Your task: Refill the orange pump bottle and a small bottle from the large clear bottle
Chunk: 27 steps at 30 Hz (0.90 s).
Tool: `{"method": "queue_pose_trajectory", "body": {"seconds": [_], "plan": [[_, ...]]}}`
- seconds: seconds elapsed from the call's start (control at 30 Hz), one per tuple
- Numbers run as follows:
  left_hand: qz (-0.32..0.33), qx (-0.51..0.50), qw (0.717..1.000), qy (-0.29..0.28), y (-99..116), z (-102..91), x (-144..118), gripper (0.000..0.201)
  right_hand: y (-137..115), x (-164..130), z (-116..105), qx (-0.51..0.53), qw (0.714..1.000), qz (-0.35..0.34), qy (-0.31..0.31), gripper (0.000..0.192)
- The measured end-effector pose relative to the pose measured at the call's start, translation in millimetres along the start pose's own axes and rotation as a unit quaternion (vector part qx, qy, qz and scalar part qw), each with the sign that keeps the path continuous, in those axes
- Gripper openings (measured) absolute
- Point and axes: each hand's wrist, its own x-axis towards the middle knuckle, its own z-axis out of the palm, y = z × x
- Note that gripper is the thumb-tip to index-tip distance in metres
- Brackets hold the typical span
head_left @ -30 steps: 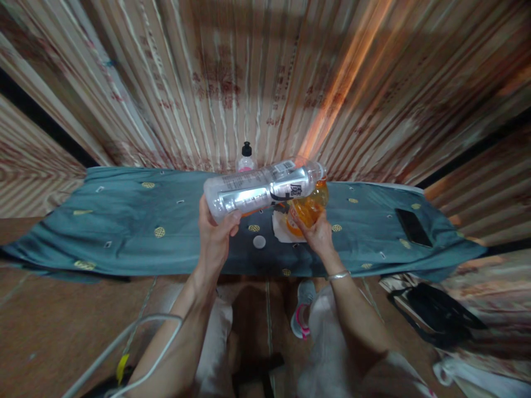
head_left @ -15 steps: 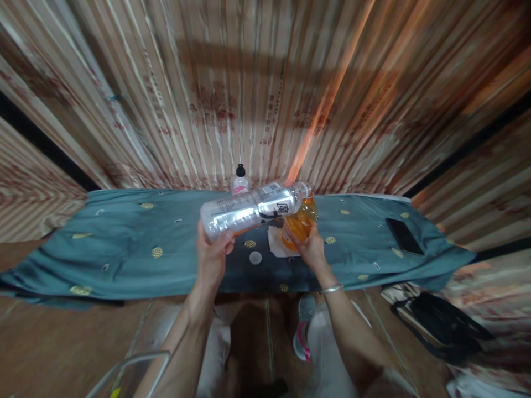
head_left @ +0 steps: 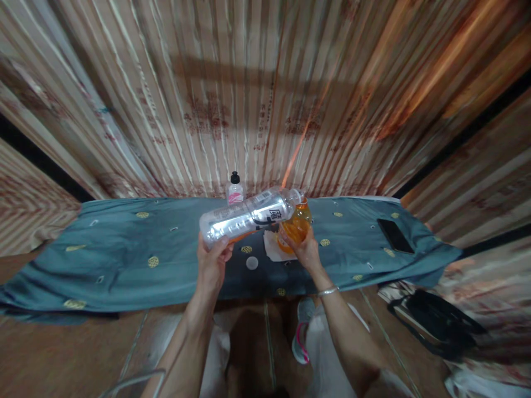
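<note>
Two bottles meet over a teal cloth [head_left: 124, 254] w/ gold dots, spread across a low surface in front of a striped curtain [head_left: 249, 83]. Black phone [head_left: 395, 236] lies on the cloth far right; black bag [head_left: 440, 326] on the floor near right. Small pink-label bottle w/ black cap [head_left: 234, 189] stands at the far edge, just behind the action.

Left hand [head_left: 212, 264] is wrapped around the base of a clear bottle [head_left: 249, 215], tipped almost flat, neck pointing right and down. Its mouth sits at the top of an orange bottle [head_left: 296, 226], which the right hand [head_left: 305, 251] grips low on the body, fingers curled round it. Orange bottle rests over a white paper [head_left: 271, 246] on the cloth, center. Small white cap [head_left: 251, 263] lies loose just left of the paper, near side.

Step looks like pouring from clear into orange, mid-way. Can't tell if liquid is flowing; clear one looks about empty. Next move prob. calls for righting the clear bottle w/o dripping, keeping the orange one steady, then capping.
</note>
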Motion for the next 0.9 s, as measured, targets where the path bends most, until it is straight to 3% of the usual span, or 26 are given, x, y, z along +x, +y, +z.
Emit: {"method": "queue_pose_trajectory", "body": {"seconds": [0.47,0.63,0.9], "plan": [[-0.004,-0.002,1.0,0.006,-2.6,-4.2,1.7,0.06,-5.5,-0.4,0.1,0.034,0.999,-0.001,-0.013,0.078],[-0.008,0.012,1.0,0.003,-4.0,-9.7,4.4,0.062,-4.9,0.4,4.0,0.041,0.998,0.032,-0.02,0.086],[-0.04,0.026,0.998,0.037,-3.7,-6.3,8.4,0.063,0.6,3.3,9.9,0.079,0.997,0.016,-0.011,0.086]]}}
